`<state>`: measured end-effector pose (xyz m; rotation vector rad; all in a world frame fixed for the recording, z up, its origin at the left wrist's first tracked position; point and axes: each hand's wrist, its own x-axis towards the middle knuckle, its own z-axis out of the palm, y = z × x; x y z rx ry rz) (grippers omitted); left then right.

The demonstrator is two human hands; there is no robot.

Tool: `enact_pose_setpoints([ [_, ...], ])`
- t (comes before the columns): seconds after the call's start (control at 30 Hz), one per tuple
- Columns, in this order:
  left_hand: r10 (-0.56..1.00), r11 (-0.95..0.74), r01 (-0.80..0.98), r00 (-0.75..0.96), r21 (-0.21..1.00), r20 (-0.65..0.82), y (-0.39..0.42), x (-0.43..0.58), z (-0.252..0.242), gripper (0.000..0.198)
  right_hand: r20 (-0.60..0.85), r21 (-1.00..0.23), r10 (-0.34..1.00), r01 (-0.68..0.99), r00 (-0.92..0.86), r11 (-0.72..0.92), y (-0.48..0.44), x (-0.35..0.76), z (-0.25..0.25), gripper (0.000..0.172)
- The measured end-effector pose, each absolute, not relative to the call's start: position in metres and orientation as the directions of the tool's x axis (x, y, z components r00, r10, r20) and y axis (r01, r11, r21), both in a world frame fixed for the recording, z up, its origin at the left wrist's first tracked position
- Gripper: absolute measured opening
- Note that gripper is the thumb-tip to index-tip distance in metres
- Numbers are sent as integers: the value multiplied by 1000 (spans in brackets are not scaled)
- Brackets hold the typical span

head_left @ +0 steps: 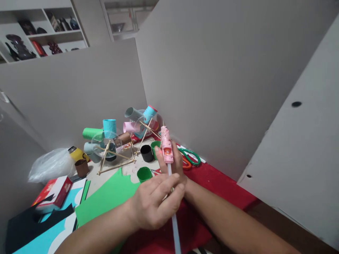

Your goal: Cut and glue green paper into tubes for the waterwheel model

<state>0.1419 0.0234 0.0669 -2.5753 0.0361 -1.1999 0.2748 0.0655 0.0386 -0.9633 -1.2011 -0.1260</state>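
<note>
My right hand [177,164] is wrapped round a pink hot glue gun [166,143] that points away from me. A long, translucent glue stick [175,233] runs out of its back end toward me. Fingers of my left hand [159,201] pinch this stick a little behind the gun. Just beyond my left hand stand a green paper ring [144,174] and a black paper ring [146,153]. Another green ring [155,148] is partly hidden behind my right hand's fingers.
Two stick-framed wheels with coloured paper cups [109,127] [129,113] stand at the back. Green foam sheet [108,197] lies to the left, near a red-and-white box [59,192] and a plastic bag [53,164]. Green-handled scissors [194,157] rest by the right wall panel [225,88].
</note>
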Motion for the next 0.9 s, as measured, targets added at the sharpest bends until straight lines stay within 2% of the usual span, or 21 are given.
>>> enact_pose_setpoints([
  [0.07,55,-994,110,627,-18,777,16,138,60,52,835,-548,358,576,418,606,70,279,41,8],
  [0.13,335,-933,76,546,353,768,8,138,58,57,845,-531,327,601,423,597,74,282,44,8],
  [0.2,675,-649,1,463,761,574,0,140,60,43,859,-509,298,630,416,587,74,284,45,8],
  [0.23,769,-453,-56,479,889,423,-2,143,62,34,868,-494,284,647,408,581,74,285,45,7],
  [0.27,810,-263,-104,517,959,278,-4,146,65,30,877,-477,267,665,398,575,73,285,45,7],
  [0.33,785,15,-160,614,987,88,-4,152,68,37,896,-441,234,700,377,562,73,285,44,7],
  [0.4,755,140,-197,655,970,24,-2,157,67,45,913,-406,207,729,352,551,73,284,42,12],
  [0.57,759,197,-240,651,950,7,3,162,57,45,944,-329,152,788,293,521,74,285,40,22],
  [0.9,629,274,-275,776,921,44,10,156,46,35,962,-266,72,853,262,449,64,281,47,17],
])
